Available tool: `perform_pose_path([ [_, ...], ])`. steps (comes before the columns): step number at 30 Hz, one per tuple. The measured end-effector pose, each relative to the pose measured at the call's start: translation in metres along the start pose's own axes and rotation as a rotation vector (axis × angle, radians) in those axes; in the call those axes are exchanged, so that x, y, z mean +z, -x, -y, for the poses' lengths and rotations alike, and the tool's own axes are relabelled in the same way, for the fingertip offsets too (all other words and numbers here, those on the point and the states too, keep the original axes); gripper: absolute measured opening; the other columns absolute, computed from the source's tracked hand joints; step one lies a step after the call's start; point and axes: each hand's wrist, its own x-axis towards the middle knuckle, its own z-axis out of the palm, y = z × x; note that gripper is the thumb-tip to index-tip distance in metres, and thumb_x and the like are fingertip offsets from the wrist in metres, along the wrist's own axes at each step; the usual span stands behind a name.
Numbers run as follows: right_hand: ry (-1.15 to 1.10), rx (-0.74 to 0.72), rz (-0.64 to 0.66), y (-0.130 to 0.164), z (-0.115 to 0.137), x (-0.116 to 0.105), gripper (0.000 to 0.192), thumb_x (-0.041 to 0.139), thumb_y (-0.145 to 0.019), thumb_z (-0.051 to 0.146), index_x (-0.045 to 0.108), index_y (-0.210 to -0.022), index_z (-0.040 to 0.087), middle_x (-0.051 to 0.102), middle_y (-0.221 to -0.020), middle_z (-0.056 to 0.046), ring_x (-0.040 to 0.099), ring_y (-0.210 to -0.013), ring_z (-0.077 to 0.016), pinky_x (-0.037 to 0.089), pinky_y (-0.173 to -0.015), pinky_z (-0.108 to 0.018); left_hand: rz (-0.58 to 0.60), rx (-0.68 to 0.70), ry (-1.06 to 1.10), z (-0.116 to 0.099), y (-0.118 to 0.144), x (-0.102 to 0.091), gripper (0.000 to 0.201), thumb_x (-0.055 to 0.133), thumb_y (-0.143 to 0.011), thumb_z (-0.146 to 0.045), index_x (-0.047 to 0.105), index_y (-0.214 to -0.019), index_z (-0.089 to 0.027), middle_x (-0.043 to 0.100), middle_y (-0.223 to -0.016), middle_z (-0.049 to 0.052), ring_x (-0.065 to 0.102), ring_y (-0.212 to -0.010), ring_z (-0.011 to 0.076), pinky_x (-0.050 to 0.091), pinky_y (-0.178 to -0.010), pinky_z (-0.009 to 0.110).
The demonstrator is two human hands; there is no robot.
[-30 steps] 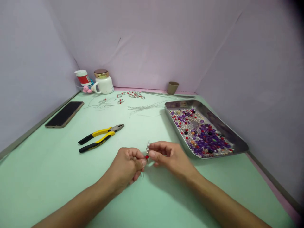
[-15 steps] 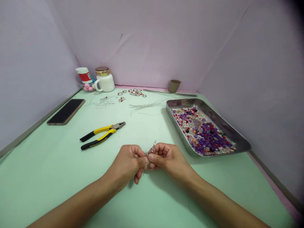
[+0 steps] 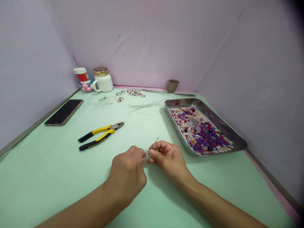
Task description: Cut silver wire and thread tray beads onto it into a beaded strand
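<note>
Between finger and thumb, my right hand (image 3: 166, 155) pinches a thin wire strung with small white and silvery beads (image 3: 155, 142); its beaded end sticks up past the fingertips. My left hand (image 3: 129, 169) is closed, back turned up, at the wire's other end. A short stretch of bare wire (image 3: 145, 159) shows between the two hands. The left fingertips are largely hidden behind the hand. Beyond my left hand, pliers (image 3: 104, 134) with yellow and black handles lie on the green tabletop, jaws slightly apart.
To the right is a metal tray (image 3: 237, 139) of mixed beads. Loose wires (image 3: 144, 105) and red-and-clear beaded pieces (image 3: 135, 92) lie toward the back. A phone (image 3: 64, 112), a lidded white mug (image 3: 104, 83), a red-and-white tub (image 3: 82, 76) and a brown cup (image 3: 172, 85) stand around.
My left hand has rolled over so its back faces up, and its fingers have curled in. The right hand keeps its pinch, the beaded end tilting slightly right.
</note>
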Motion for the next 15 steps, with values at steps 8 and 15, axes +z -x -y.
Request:
perform_pose_path([
  [8,0.009,-0.108,-0.083,0.002,-0.001,0.003,0.015,0.065,-0.058,0.018,0.051,-0.059,0.015,0.055,-0.057,0.004,0.051,-0.051,-0.0073,0.045,-0.052,-0.021,-0.092,0.226,-0.109,-0.001,0.006,0.012,0.02,0.042,-0.073,-0.007,0.056,-0.061,-0.015,0.052,-0.054,0.002,0.046,-0.045,0.0112,0.037,-0.045,0.022],
  [15,0.052,-0.118,-0.101,-0.002,-0.004,0.001,0.013,0.066,-0.055,0.015,0.053,-0.059,0.015,0.058,-0.061,0.002,0.051,-0.055,-0.0078,0.042,-0.055,-0.02,-0.107,0.554,-0.356,-0.001,0.011,0.027,0.024,0.039,-0.067,0.002,0.06,-0.069,-0.009,0.054,-0.057,0.008,0.048,-0.049,0.0168,0.04,-0.042,0.026],
])
